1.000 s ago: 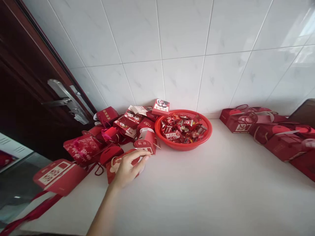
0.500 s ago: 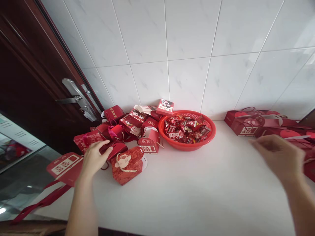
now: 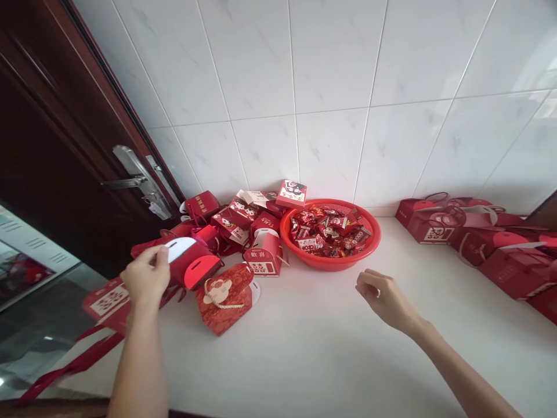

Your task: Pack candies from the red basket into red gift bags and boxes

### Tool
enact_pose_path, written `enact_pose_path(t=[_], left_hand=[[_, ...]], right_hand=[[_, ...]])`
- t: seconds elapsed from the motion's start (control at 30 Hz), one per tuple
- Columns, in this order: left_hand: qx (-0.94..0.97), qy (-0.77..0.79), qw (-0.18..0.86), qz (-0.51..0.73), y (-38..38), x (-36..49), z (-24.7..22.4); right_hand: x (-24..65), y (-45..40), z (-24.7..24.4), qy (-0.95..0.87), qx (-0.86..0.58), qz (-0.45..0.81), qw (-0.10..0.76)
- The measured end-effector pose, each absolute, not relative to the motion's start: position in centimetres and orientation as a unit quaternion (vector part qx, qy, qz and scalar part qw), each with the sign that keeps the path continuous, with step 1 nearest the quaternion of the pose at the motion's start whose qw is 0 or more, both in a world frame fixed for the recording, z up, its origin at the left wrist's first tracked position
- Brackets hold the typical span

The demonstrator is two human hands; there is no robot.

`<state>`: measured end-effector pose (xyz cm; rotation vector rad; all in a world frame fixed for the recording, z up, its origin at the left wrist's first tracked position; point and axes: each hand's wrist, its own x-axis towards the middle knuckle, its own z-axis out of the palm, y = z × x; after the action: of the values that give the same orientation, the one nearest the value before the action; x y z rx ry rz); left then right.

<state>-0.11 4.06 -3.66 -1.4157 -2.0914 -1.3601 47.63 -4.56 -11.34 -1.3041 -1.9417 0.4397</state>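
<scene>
Pinched in my left hand (image 3: 147, 274) is the white flap of a red gift box (image 3: 194, 264), lifted at the front of a pile of boxes. Right beside it stands a patterned red box with a rope handle (image 3: 226, 299). My right hand (image 3: 379, 296) hovers over the white table, fingers curled together with nothing visible in them. A red plastic basket (image 3: 335, 266) full of wrapped candies (image 3: 326, 229) is just behind that hand. A small red box bearing white characters (image 3: 263, 255) stands at the basket's left.
More red boxes (image 3: 237, 217) are heaped against the tiled wall on the left. A row of red boxes (image 3: 439, 223) stands on the right. A box with a dark red ribbon (image 3: 73, 366) hangs by the table's left edge, near a brown door (image 3: 56, 128).
My left hand has closed on a red box from the pile and raised it. From the boxes on the right, my right hand has moved left toward the basket.
</scene>
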Motion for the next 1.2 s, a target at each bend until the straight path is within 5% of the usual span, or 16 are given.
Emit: enact_pose_path(t=[0.23,0.53,0.8,1.2], left_hand=[[-0.499,-0.603,0.086,-0.617,3.3,5.6,1.2],[-0.765,-0.453,-0.152,-0.432,0.1,19.5,-2.0],[-0.779,-0.421,-0.229,-0.404,2.7,23.0,-6.8],[-0.751,-0.458,-0.209,-0.427,3.2,20.8,-9.5]], right_hand=[[46.8,-4.3,-10.6,-0.755,-0.484,0.242,0.37],[45.4,-3.7,-5.4,-0.717,-0.416,0.281,0.484],[44.1,-3.2,-4.9,-0.85,-0.384,0.265,0.244],[43.1,-5.6,-7.6,-0.933,-0.301,0.139,0.139]])
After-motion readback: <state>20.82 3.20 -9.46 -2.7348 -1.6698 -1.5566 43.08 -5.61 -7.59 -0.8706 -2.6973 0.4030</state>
